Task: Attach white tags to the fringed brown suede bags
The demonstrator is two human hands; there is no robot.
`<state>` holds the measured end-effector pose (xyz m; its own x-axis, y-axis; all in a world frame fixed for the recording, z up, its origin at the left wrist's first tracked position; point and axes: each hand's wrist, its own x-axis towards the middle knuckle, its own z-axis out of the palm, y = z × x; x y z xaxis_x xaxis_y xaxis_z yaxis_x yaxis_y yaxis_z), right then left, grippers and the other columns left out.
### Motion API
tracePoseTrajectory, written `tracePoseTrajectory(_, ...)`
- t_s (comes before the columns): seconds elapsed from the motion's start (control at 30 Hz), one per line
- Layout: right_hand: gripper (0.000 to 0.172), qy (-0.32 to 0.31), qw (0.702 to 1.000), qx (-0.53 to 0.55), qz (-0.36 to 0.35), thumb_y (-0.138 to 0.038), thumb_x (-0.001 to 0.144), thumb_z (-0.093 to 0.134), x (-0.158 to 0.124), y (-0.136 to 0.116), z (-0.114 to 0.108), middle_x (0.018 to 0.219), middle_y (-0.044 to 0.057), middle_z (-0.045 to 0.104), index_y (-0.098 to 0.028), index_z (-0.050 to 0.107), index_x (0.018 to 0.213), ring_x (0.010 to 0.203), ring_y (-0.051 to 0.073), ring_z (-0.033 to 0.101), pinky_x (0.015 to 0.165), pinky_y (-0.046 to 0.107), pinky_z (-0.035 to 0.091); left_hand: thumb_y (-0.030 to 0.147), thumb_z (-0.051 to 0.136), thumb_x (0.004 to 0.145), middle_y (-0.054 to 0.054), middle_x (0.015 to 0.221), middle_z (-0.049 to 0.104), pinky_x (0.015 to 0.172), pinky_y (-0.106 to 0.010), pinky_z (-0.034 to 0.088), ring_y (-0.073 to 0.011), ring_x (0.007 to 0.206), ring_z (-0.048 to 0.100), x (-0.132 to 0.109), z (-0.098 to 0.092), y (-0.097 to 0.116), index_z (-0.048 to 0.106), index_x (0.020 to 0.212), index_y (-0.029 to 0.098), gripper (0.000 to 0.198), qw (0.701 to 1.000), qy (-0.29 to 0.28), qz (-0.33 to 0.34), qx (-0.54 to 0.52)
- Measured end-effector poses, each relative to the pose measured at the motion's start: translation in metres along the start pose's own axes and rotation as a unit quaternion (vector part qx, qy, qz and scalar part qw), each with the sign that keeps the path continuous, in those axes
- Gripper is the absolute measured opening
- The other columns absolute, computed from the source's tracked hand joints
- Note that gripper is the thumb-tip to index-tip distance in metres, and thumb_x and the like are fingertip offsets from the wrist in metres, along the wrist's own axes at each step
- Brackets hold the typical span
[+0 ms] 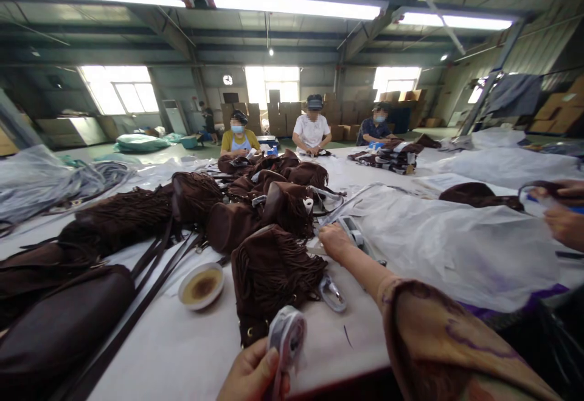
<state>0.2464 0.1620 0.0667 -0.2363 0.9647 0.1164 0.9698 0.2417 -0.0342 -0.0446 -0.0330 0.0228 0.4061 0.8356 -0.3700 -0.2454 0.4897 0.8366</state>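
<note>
here the left hand (250,373) sits at the bottom edge of the view, fingers curled shut around a small clear plastic packet (286,341). the packet stands nearly upright, its long axis running from the fist up toward the fringed brown suede bag (271,276) just beyond it. the right hand (334,240) is stretched well forward, past the right side of that bag, resting on a grey-and-white strap piece (353,232) that lies on the white table (191,346); how far its fingers are closed cannot be told, since only the back of the hand shows. the patterned sleeve (438,340) of that arm fills the lower right.

left of the fringed bag stands a shallow white dish (201,285) with brownish liquid. behind the bag lies a heap of more brown fringed bags (255,197), their long straps (150,267) trailing toward the near left. to the bag's right, white sheeting (456,237) covers the table. another person's hands (563,212) show at the right edge, and three seated workers (311,130) sit at the far end.
</note>
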Motion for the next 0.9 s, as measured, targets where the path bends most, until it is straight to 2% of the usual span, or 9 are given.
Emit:
tracePoseTrajectory(0.1,0.025,0.042,0.999,0.027,0.008,-0.013,0.094,0.042,-0.022,-0.005,-0.019,0.099,0.016,0.068,-0.012,0.067,0.099,0.101,0.026,0.06,0.092,0.038,0.042,0.063,0.08,0.066,-0.003,0.058,0.061,0.043,-0.017,0.03,-0.0074,0.044,0.046,-0.003,0.008,0.006,0.065,0.086,0.013,0.056,0.999,0.025,0.008,-0.024)
tracePoseTrajectory(0.2,0.036,0.05,0.964,0.259,0.026,-0.039,0.103,0.031,-0.06,-0.023,-0.026,0.07,0.003,0.059,-0.017,0.06,0.102,0.065,0.017,0.06,0.064,0.028,0.047,0.061,0.081,0.067,-0.003,0.059,0.061,0.043,-0.017,0.031,-0.0079,0.045,0.047,-0.006,0.016,0.015,0.065,0.087,0.012,0.054,0.999,0.027,0.004,-0.043)
tracePoseTrajectory(0.3,0.054,-0.034,0.784,0.619,0.047,-0.069,0.095,0.035,-0.104,-0.05,-0.022,0.054,-0.009,0.036,-0.019,0.054,0.101,0.039,0.01,0.033,0.039,0.022,0.031,0.057,0.081,0.068,-0.002,0.06,0.061,0.044,-0.017,0.033,-0.0073,0.045,0.048,-0.004,0.022,0.021,0.062,0.084,0.013,0.051,0.997,0.032,0.005,-0.073)
tracePoseTrajectory(0.37,0.061,-0.087,0.669,0.735,0.062,-0.076,0.089,0.041,-0.128,-0.067,-0.017,0.055,-0.01,0.032,-0.018,0.055,0.1,0.039,0.007,0.022,0.036,0.019,0.02,0.054,0.082,0.069,-0.002,0.061,0.062,0.046,-0.017,0.036,-0.0075,0.047,0.049,-0.002,0.026,0.023,0.061,0.086,0.013,0.048,0.995,0.034,0.014,-0.093)
tracePoseTrajectory(0.43,0.06,-0.099,0.614,0.778,0.085,-0.076,0.086,0.047,-0.143,-0.076,-0.012,0.056,-0.01,0.033,-0.017,0.056,0.097,0.041,0.005,0.017,0.036,0.018,0.014,0.051,0.083,0.07,-0.002,0.062,0.062,0.047,-0.017,0.037,-0.0079,0.048,0.051,0.001,0.029,0.024,0.061,0.088,0.013,0.047,0.994,0.033,0.02,-0.102)
tracePoseTrajectory(0.53,0.053,-0.052,0.626,0.768,0.127,-0.071,0.081,0.058,-0.148,-0.071,-0.004,0.054,-0.01,0.035,-0.019,0.055,0.089,0.04,0.005,0.018,0.036,0.019,0.012,0.05,0.085,0.068,-0.002,0.062,0.062,0.048,-0.018,0.039,-0.0082,0.048,0.051,0.002,0.033,0.023,0.061,0.089,0.013,0.048,0.994,0.036,0.018,-0.1)
tracePoseTrajectory(0.67,0.042,0.083,0.746,0.641,0.16,-0.059,0.075,0.067,-0.145,-0.042,0.008,0.054,-0.006,0.046,-0.018,0.059,0.077,0.046,0.008,0.036,0.041,0.021,0.025,0.049,0.085,0.068,-0.003,0.063,0.063,0.047,-0.018,0.04,-0.0087,0.049,0.052,-0.002,0.034,0.019,0.061,0.089,0.014,0.048,0.994,0.039,0.018,-0.097)
tracePoseTrajectory(0.73,0.036,0.12,0.773,0.597,0.18,-0.052,0.072,0.069,-0.147,-0.031,0.013,0.057,-0.003,0.054,-0.017,0.062,0.074,0.052,0.011,0.045,0.046,0.023,0.032,0.048,0.084,0.07,-0.003,0.064,0.064,0.047,-0.018,0.04,-0.0092,0.05,0.053,-0.004,0.034,0.018,0.061,0.089,0.014,0.046,0.994,0.041,0.02,-0.096)
tracePoseTrajectory(0.9,0.037,0.103,0.647,0.717,0.24,-0.047,0.061,0.077,-0.161,-0.027,0.022,0.067,0.002,0.064,-0.015,0.063,0.076,0.059,0.013,0.054,0.054,0.024,0.042,0.049,0.086,0.066,-0.003,0.063,0.064,0.047,-0.018,0.041,-0.0098,0.049,0.054,-0.005,0.033,0.019,0.059,0.088,0.015,0.05,0.995,0.054,0.006,-0.087)
